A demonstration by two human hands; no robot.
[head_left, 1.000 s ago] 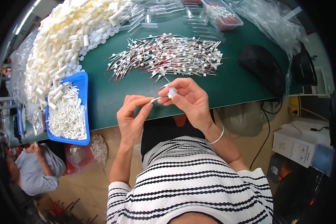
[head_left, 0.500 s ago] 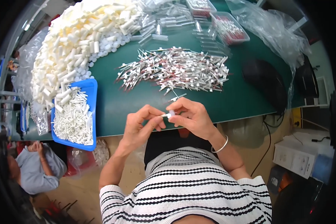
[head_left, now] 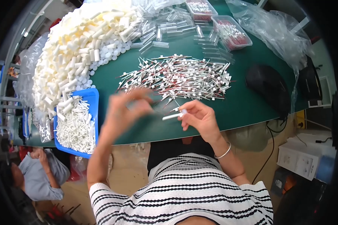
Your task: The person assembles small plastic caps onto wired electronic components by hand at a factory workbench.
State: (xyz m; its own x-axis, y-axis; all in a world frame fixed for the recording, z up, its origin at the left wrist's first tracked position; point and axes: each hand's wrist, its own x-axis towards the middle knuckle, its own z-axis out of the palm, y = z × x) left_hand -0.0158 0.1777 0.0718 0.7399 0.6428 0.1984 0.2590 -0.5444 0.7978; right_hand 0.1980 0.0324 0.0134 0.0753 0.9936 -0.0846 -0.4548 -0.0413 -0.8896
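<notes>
My right hand (head_left: 199, 117), low over the near side of the table, pinches a small translucent white cap (head_left: 183, 112). From it a thin white rod (head_left: 171, 117) points to the left. My left hand (head_left: 125, 110) is raised between the blue tray and the pile of sticks, smeared by motion; whether it holds anything cannot be made out. Just beyond my right hand spreads a heap of thin sticks (head_left: 180, 77) with white blocks and dark red ends. The blue tray (head_left: 95, 112) at the left carries many short white rods (head_left: 77, 127).
A big mound of cream-white cylinders (head_left: 69, 48) covers the far left, edged by round translucent caps (head_left: 110, 48). Clear tubes (head_left: 176, 26) lie at the back. Two plastic boxes (head_left: 241, 45) of sticks stand far right, near a black bag-like object (head_left: 268, 86). Someone (head_left: 43, 174) sits at lower left.
My left hand has let go of the piece and swung left and away from my right hand. My right hand has shifted slightly right, still gripping the cap with the rod.
</notes>
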